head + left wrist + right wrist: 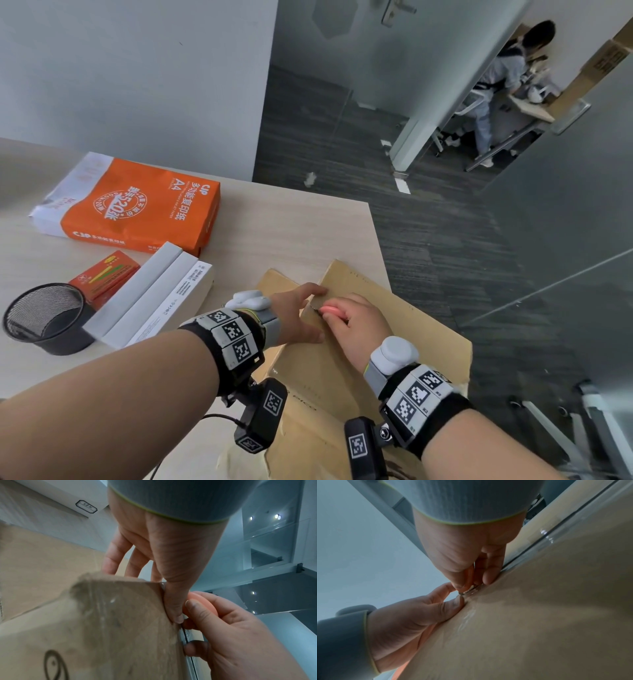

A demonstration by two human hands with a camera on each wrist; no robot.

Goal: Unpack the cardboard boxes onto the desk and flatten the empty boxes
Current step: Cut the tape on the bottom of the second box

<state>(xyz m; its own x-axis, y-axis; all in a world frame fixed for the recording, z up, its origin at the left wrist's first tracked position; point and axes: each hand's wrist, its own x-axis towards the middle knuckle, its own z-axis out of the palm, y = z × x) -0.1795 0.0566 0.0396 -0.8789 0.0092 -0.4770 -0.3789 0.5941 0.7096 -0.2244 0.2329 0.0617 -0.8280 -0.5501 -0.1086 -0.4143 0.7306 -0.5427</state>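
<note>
Head view: cardboard box (346,346) sits at desk (291,233) corner, ~5 o'clock of the frame, taped seam up. Left hand (296,313) has fingers fairly straight, thumb pressing box edge. Right hand (356,323) is curled round a small pink cutter (330,311), tip at the tape. Judgement: box looks light, stiff corrugated, glossy tape is slippery, so hold by panel edges, not tape. Unpacked stuff sits at 9-10 o'clock: orange paper ream (137,205) reads "CJP", "A4", "520"; white boxes (150,301), red pack (106,275), mesh cup (48,317). Box print unreadable.
</note>
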